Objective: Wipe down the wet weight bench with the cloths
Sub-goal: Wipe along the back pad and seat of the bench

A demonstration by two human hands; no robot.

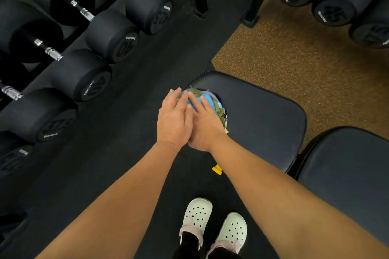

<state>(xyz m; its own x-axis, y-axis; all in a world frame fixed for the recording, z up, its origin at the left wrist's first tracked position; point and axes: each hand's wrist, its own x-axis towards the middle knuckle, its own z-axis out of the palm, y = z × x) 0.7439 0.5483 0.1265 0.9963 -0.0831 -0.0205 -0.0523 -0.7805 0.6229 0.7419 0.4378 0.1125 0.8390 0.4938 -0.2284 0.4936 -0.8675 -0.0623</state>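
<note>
The black padded weight bench (pixel 261 115) runs from the centre toward the lower right, in two pads with a gap between them. A bundle of cloths (pixel 212 101), olive green and light blue, lies on the bench's left end. My left hand (pixel 173 120) and my right hand (pixel 204 126) press flat on the cloths side by side, fingers extended, the left partly overlapping the right. Most of the bundle is hidden under my hands.
A rack of black dumbbells (pixel 99 35) fills the left side, and more dumbbells (pixel 336 0) sit at the top right. Black rubber floor lies under the rack, brown speckled flooring (pixel 294 54) beyond the bench. A yellow bench knob (pixel 217 169) and my pale clogs (pixel 214 225) are below.
</note>
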